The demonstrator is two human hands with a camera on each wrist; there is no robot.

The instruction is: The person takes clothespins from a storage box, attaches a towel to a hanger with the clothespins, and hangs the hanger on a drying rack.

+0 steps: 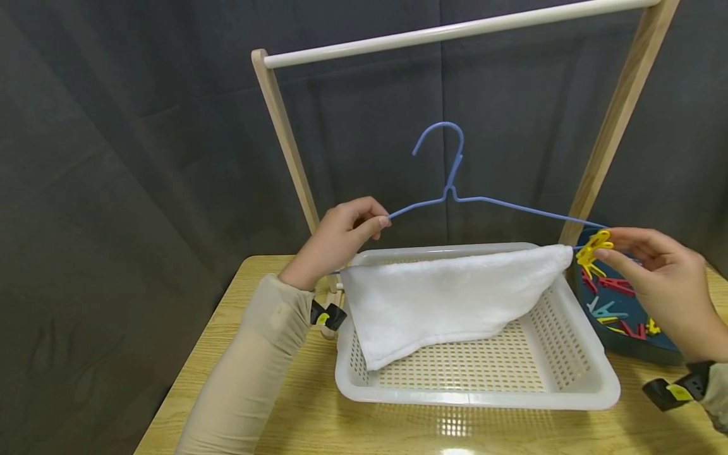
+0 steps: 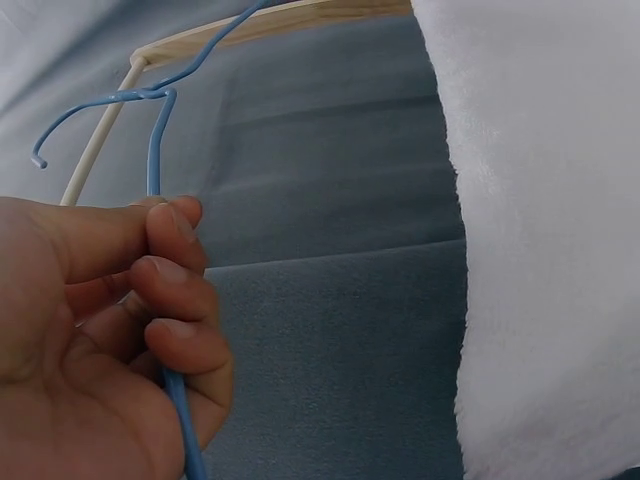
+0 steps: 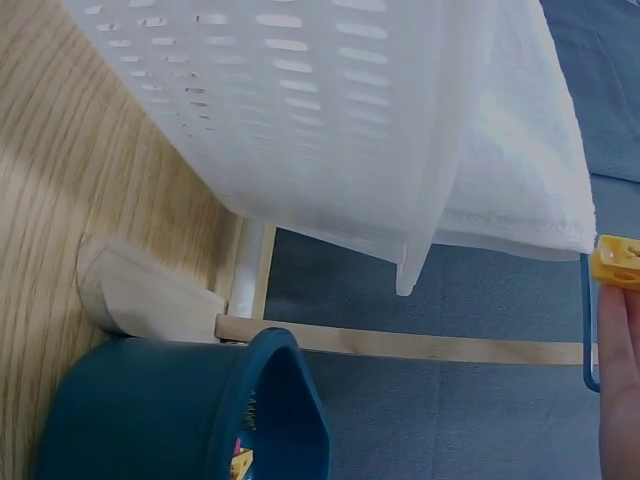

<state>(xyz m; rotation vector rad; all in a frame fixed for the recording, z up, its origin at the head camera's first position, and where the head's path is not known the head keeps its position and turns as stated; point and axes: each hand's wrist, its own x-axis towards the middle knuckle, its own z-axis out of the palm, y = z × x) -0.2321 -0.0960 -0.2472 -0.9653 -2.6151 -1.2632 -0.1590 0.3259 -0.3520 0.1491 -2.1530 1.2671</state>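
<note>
My left hand (image 1: pixel 341 237) grips the left arm of a blue wire hanger (image 1: pixel 512 206), fingers curled round the wire in the left wrist view. Over the hanger's lower bar hangs a white towel (image 1: pixel 449 303), above the white basket (image 1: pixel 478 399). At the bar's right end, my right hand (image 1: pixel 671 278) pinches a yellow clothespin (image 1: pixel 594 246) between thumb and fingers, right beside the towel's corner. In the right wrist view that clothespin (image 3: pixel 615 262) overlaps the blue wire. The hanger's hook points up and is free of the rod.
A wooden rack with a white rod (image 1: pixel 455 30) stands behind the basket. On the right, a dark blue bin (image 1: pixel 637 351) holds several red, yellow and light blue clothespins. Everything stands on a wood-grain table (image 1: pixel 250 303) before a dark grey curtain (image 1: pixel 142 158).
</note>
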